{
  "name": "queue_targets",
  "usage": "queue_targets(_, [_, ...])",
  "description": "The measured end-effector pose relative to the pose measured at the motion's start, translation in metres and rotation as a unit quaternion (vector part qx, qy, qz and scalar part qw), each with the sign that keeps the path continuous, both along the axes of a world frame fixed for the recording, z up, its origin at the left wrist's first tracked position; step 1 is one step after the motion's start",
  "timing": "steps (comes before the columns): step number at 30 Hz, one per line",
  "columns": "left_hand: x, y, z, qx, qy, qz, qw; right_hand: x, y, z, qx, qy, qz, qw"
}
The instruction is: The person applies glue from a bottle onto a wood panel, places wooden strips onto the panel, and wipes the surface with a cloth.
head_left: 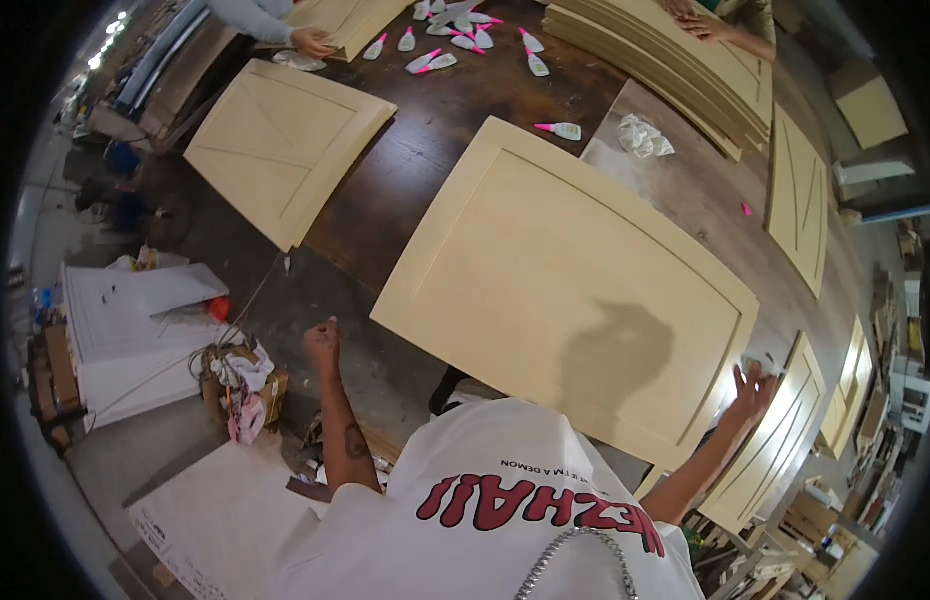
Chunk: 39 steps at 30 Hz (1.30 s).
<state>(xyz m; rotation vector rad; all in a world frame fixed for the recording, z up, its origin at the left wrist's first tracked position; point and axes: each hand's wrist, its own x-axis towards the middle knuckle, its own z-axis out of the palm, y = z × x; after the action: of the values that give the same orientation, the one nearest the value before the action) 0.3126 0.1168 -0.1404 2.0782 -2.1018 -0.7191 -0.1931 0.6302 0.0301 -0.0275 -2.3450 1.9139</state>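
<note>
A large cream door panel (545, 270) with a raised frame lies across the table in front of me, its near edge close to my white shirt. Off its left corner, my left hand (323, 342) is raised with the fingers curled in; whatever they may hold is hidden. At the panel's right edge is my right hand (753, 392), its fingers apart and bent. Just past the fingertips shows a small pale thing with a reddish tip (761, 362), perhaps a glue bottle. Whether the fingers touch it is unclear.
Another cream panel stack (285, 150) lies left, a taller stack (675, 60) far right. Glue bottles (455, 40) with pink caps are scattered at the back, near crumpled paper (643, 137). Co-workers' hands (312, 42) rest by the far panels. More panels (770, 440) line the right.
</note>
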Motion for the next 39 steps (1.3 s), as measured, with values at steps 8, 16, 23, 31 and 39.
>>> queue_targets(8, [-0.143, -0.075, 0.085, -0.078, 0.231, -0.131, 0.961, 0.064, -0.166, 0.012, -0.019, -0.036, 0.203, 0.978])
queue_targets(16, [-0.283, -0.038, 0.106, 0.005, 0.236, -0.405, 0.883, 0.112, -0.241, 0.051, -0.003, -0.062, 0.282, 0.957])
queue_targets(23, [-0.298, -0.040, 0.083, -0.061, 0.253, -0.400, 0.879, 0.109, -0.227, 0.034, 0.024, -0.075, 0.272, 0.959])
queue_targets(31, [-0.301, -0.035, 0.107, 0.061, 0.313, -0.332, 0.888, 0.105, -0.240, 0.045, -0.029, -0.089, 0.328, 0.940])
queue_targets(39, [-0.292, -0.055, 0.085, 0.088, 0.352, -0.324, 0.874, 0.104, -0.249, 0.053, -0.020, -0.059, 0.350, 0.935])
